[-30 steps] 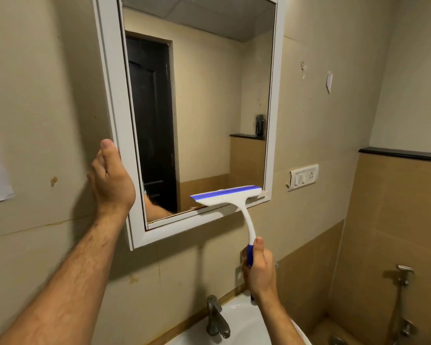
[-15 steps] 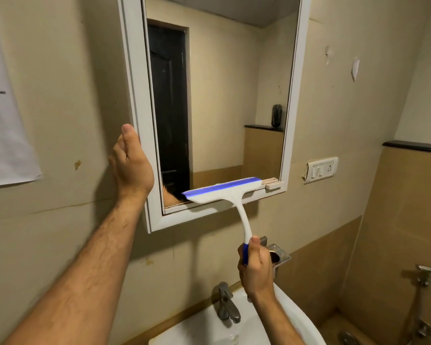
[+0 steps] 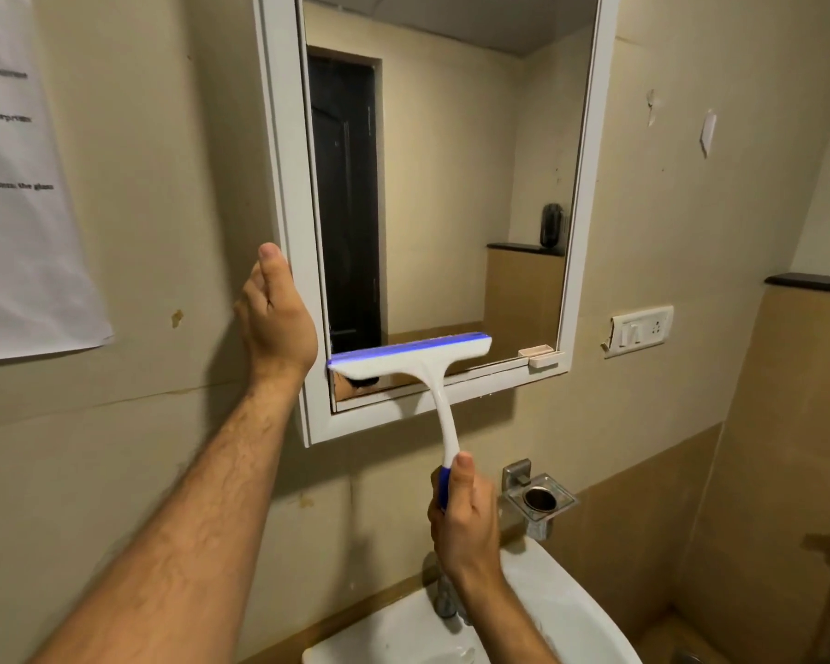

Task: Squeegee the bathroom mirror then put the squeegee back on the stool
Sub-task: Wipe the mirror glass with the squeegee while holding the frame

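Note:
A white-framed mirror (image 3: 451, 184) hangs on the beige wall. A white squeegee (image 3: 418, 359) with a blue blade lies against the glass near its lower left corner, blade level. My right hand (image 3: 466, 515) grips the squeegee's blue handle end below the mirror. My left hand (image 3: 276, 313) holds the left edge of the mirror frame, thumb up along the frame and fingers behind it. No stool is in view.
A white basin (image 3: 566, 611) with a metal tap (image 3: 444, 594) sits below my right hand. A metal cup holder (image 3: 542, 503) juts from the wall beside it. A switch plate (image 3: 640, 330) is right of the mirror, a paper sheet (image 3: 20, 184) on the left wall.
The squeegee has slid left along the bottom of the glass, from the lower right to the lower left corner. My view shifted left. My left hand stays on the frame.

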### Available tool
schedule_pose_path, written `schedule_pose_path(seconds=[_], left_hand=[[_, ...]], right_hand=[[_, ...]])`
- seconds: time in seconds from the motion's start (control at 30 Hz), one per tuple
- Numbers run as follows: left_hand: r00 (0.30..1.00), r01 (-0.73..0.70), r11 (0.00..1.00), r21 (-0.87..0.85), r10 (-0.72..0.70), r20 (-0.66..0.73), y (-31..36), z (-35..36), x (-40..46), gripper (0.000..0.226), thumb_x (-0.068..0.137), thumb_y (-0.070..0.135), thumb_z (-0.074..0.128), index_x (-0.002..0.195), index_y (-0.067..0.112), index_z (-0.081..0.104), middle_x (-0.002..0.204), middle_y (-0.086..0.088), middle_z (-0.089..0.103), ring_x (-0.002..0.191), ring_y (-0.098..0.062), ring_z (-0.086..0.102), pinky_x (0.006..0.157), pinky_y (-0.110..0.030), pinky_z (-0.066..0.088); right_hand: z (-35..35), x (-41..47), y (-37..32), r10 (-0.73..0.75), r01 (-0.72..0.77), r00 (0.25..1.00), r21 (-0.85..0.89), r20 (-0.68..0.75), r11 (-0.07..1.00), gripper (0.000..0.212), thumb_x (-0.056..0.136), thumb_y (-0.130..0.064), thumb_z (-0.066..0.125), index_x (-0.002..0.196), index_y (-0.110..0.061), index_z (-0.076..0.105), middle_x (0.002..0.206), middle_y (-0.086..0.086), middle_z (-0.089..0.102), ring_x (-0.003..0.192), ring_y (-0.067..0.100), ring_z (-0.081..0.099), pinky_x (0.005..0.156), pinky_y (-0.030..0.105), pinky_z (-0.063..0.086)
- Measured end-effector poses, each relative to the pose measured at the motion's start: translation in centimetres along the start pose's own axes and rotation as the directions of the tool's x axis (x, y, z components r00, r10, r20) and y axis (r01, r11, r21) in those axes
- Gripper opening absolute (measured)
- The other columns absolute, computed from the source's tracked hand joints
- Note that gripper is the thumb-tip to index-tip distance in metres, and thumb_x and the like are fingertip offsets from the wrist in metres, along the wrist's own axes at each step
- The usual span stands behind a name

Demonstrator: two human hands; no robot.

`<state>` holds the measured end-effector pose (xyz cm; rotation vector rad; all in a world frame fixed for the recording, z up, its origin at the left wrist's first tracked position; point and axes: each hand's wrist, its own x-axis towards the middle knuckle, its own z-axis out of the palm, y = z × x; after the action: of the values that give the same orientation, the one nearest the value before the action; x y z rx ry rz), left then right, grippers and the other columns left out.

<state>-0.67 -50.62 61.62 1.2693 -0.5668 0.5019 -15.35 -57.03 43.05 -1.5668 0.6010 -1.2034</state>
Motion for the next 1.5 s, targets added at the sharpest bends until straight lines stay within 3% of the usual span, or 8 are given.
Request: schedule_pose_path(seconds=[0.13, 0.37, 0.5, 0.83, 1.03, 1.13, 1.27, 1.5], left_hand=[[1.0, 0.017, 0.999, -0.028, -0.017, 0.002, -0.5, 0.0, 0.1, 0.049, 0.102, 0.043, 0.026, 0.093, 0.015, 0.065, 0.081, 0.022, 0.043, 0.068, 0.021, 0.035, 0.064, -0.004, 0.026], [1.0, 0.017, 1.0, -0.021, -0.017, 0.0, -0.4, 0.0, 0.0, 0.036, 0.1, 0.045, 0.026, 0.069, 0.04, 0.044, 0.072, 0.026, 0.038, 0.064, 0.029, 0.039, 0.06, -0.013, 0.028], [0.999, 0.045, 0.999, 0.007, -0.045, -0.004, -1.6, -0.2, -0.4, 0.056, 0.1, 0.048, 0.024, 0.126, 0.012, 0.058, 0.126, -0.005, 0.059, 0.107, 0.001, 0.044, 0.081, -0.008, 0.024], [0.999, 0.047, 0.998, 0.034, -0.047, 0.007, -2.4, -0.3, -0.5, 0.059, 0.098, 0.049, 0.023, 0.13, 0.01, 0.055, 0.135, -0.011, 0.054, 0.123, -0.019, 0.043, 0.088, -0.012, 0.024], [0.999, 0.028, 0.999, -0.016, -0.027, 0.016, -2.0, -0.4, -1.0, 0.047, 0.101, 0.045, 0.024, 0.102, 0.024, 0.066, 0.103, 0.006, 0.066, 0.096, 0.012, 0.05, 0.081, -0.019, 0.032], [1.0, 0.019, 1.0, -0.014, -0.018, 0.021, -1.7, -0.4, -1.1, 0.038, 0.102, 0.041, 0.025, 0.076, 0.035, 0.053, 0.078, 0.028, 0.04, 0.068, 0.032, 0.038, 0.07, -0.023, 0.028], [1.0, 0.012, 0.999, -0.03, -0.012, 0.0, -2.6, -0.2, -0.7, 0.044, 0.102, 0.039, 0.027, 0.08, 0.021, 0.061, 0.081, 0.002, 0.063, 0.088, 0.0, 0.046, 0.079, -0.031, 0.029], [0.999, 0.003, 0.999, -0.032, -0.002, 0.042, -2.3, -0.3, -0.7, 0.043, 0.101, 0.04, 0.026, 0.087, 0.021, 0.062, 0.103, -0.011, 0.066, 0.097, -0.001, 0.045, 0.084, -0.026, 0.031]], right_hand=[[-0.4, -0.4, -0.2, 0.037, -0.037, 0.999, -0.001, -0.003, 0.999, 0.063, 0.081, -0.076, 0.029, 0.061, -0.018, 0.044, 0.049, -0.003, 0.04, 0.045, 0.016, 0.039, 0.049, 0.032, 0.034], [0.6, 2.6, -5.2, -0.064, 0.063, 0.997, -0.026, -0.035, 0.998, 0.058, 0.091, -0.067, 0.022, 0.057, -0.028, 0.047, 0.044, -0.005, 0.042, 0.041, 0.014, 0.041, 0.043, 0.031, 0.036], [0.2, 0.5, -2.2, -0.001, 0.002, 1.0, -0.004, 0.008, 1.0, 0.061, 0.086, -0.073, 0.024, 0.06, -0.022, 0.045, 0.047, -0.004, 0.039, 0.043, 0.016, 0.039, 0.045, 0.03, 0.034], [-0.9, 1.1, -3.1, 0.027, -0.028, 0.999, -0.027, -0.035, 0.999, 0.059, 0.089, -0.069, 0.026, 0.062, -0.021, 0.047, 0.048, -0.004, 0.044, 0.044, 0.015, 0.042, 0.046, 0.033, 0.038], [0.2, 0.5, -2.6, 0.007, -0.009, 0.999, -0.023, -0.047, 1.0, 0.058, 0.088, -0.069, 0.026, 0.059, -0.024, 0.048, 0.047, -0.004, 0.042, 0.046, 0.019, 0.043, 0.049, 0.036, 0.038], [-0.1, -1.3, -0.4, 0.039, -0.041, 0.998, -0.051, -0.04, 0.998, 0.058, 0.089, -0.065, 0.025, 0.055, -0.021, 0.043, 0.045, -0.005, 0.038, 0.045, 0.019, 0.038, 0.049, 0.035, 0.033], [-0.9, -1.2, -0.7, 0.058, -0.063, 0.997, -0.109, -0.053, 0.992, 0.058, 0.091, -0.061, 0.026, 0.054, -0.02, 0.045, 0.043, -0.005, 0.039, 0.042, 0.015, 0.038, 0.048, 0.034, 0.032], [-0.4, 0.9, -4.1, 0.043, -0.051, 0.995, -0.096, -0.092, 0.994, 0.054, 0.096, -0.058, 0.027, 0.063, -0.021, 0.048, 0.049, -0.004, 0.045, 0.045, 0.015, 0.045, 0.049, 0.034, 0.041]])
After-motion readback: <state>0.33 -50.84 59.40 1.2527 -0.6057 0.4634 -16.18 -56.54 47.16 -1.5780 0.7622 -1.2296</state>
